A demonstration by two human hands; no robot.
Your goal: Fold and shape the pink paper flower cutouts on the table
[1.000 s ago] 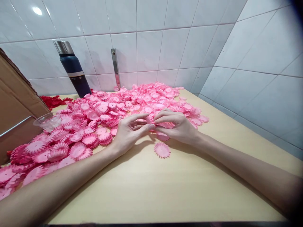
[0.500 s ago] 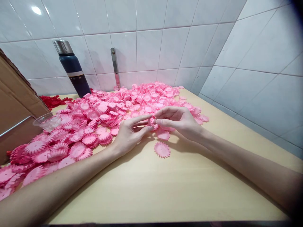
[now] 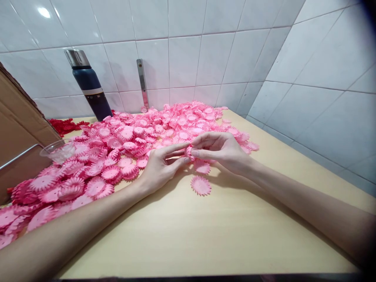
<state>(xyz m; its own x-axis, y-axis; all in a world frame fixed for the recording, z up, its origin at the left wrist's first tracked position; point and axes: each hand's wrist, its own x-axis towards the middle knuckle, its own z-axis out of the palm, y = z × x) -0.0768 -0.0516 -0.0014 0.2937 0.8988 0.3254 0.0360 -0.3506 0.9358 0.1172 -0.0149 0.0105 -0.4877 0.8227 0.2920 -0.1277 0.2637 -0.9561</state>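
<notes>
My left hand and my right hand meet over the near edge of a heap of pink petal discs. Between their fingertips is a small pink petal disc, seen nearly edge-on. My left thumb and fingers pinch it from the left, and my right thumb and fingers close on it from the right. The right fingers partly cover it. Just below the hands lie two more pink discs, one under the right thumb and a flat one with a toothed rim on the bare wood.
A dark blue bottle with a steel cap stands behind the heap, by the tiled wall. Left of it are red pieces. A clear plastic cup and a cardboard box stand on the left. A metal bracket is fixed to the wall.
The pink disc between the fingertips shows a little more. My right fingers have shifted very slightly; both arms stay almost in place.
</notes>
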